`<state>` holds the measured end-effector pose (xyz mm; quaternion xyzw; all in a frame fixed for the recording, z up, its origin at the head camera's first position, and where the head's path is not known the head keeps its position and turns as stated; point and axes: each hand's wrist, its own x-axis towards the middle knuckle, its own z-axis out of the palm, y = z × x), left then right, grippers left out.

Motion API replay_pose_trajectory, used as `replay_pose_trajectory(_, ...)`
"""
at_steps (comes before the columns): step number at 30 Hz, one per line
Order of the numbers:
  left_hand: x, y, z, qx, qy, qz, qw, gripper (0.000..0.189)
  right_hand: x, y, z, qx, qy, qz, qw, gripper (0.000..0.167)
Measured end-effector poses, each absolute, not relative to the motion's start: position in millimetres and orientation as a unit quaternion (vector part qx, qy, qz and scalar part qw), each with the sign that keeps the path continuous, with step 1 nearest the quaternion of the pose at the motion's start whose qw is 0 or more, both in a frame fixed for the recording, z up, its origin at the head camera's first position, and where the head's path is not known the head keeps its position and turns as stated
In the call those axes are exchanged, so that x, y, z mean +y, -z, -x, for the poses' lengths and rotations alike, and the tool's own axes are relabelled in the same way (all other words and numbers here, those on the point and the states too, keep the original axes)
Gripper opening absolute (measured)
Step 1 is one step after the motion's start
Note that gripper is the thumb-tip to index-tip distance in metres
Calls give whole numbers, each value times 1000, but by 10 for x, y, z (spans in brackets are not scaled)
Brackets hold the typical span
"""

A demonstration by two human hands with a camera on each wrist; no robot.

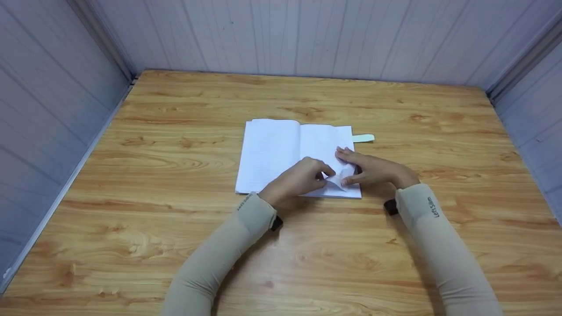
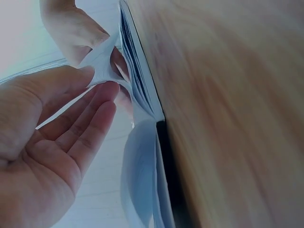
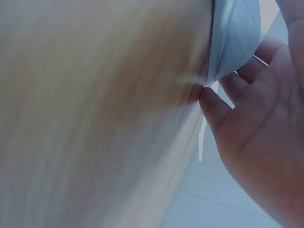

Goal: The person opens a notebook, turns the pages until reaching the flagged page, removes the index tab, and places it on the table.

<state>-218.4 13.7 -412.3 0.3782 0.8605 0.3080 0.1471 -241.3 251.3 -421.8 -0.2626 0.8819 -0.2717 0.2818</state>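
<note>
An open notebook (image 1: 268,153) with white, faintly lined pages lies on the wooden table. Thumb and fingertips of the left hand (image 1: 303,175) pinch a lifted page (image 2: 102,59) near the lower right corner of the book. Facing it, the right hand (image 1: 373,169) has its fingers spread over the right-hand page, its thumb close to the lifted paper. In the right wrist view this thumb (image 3: 216,109) touches the notebook's edge, and the other fingers lie partly behind a curved page (image 3: 242,38).
A pale strip (image 1: 363,138) sticks out from the notebook's right side. Wood-grain tabletop (image 1: 175,245) surrounds the book. Panelled walls (image 1: 272,39) stand behind and at both sides. Dark bands (image 1: 390,207) show at the cuffs of the beige sleeves (image 1: 224,245).
</note>
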Motion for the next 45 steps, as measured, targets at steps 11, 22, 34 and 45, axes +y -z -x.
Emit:
replay_pose_trajectory(11,59,4125,2183,863,-345,-351,115,36,2544,4211,2385,894,303,230,238,119)
replay_pose_trajectory(22,-34,4098,2196,843,-430,-322,36,38,2600,4152,2369,890,353,196,211,120)
replay_pose_trajectory(34,-252,4002,2244,814,-514,-270,-14,46,2607,4156,2397,894,330,226,203,116)
replay_pose_trajectory(45,-435,3978,2257,791,-561,-242,-33,34,2589,4177,2381,899,299,220,232,112)
